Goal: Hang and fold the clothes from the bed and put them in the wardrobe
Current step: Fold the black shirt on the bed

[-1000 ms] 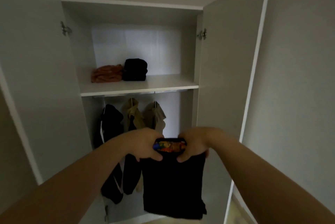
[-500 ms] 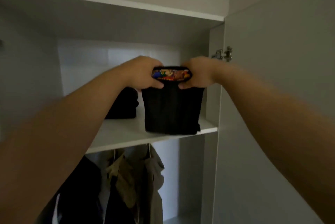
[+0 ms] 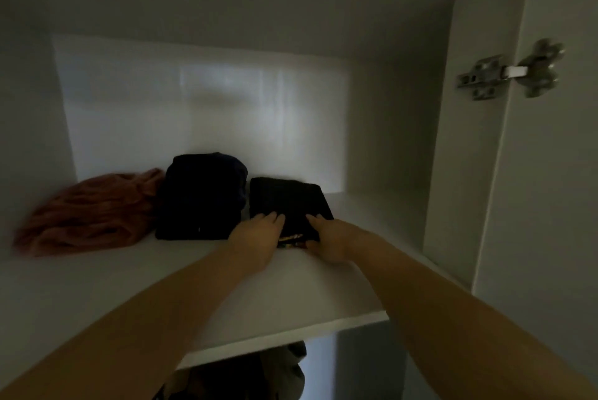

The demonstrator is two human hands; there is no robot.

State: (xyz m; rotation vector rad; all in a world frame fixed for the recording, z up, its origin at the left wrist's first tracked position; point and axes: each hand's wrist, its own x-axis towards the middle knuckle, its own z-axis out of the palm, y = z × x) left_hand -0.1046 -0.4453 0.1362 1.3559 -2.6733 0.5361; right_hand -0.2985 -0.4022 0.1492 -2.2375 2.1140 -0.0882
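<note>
Folded black garment (image 3: 288,202) lies flat on wardrobe shelf (image 3: 291,299), right half, just beside dark folded pile (image 3: 200,199). Orange pile (image 3: 87,215) sits toward left end. Garment's long axis runs from front edge to back wall, colourful waistband (image 3: 290,239) at near end. My left hand (image 3: 259,239) and right hand (image 3: 326,242) flank band, fingers flat on top, pressing, not clutching; thumbs hidden. Garment straight ahead, both hands equally near. Likely next: lift off, draw back over front edge.

arms: both forearms (image 3: 161,312) bare, unsleeved | left hand (image 3: 255,239): bare | right hand (image 3: 330,242): bare
</note>
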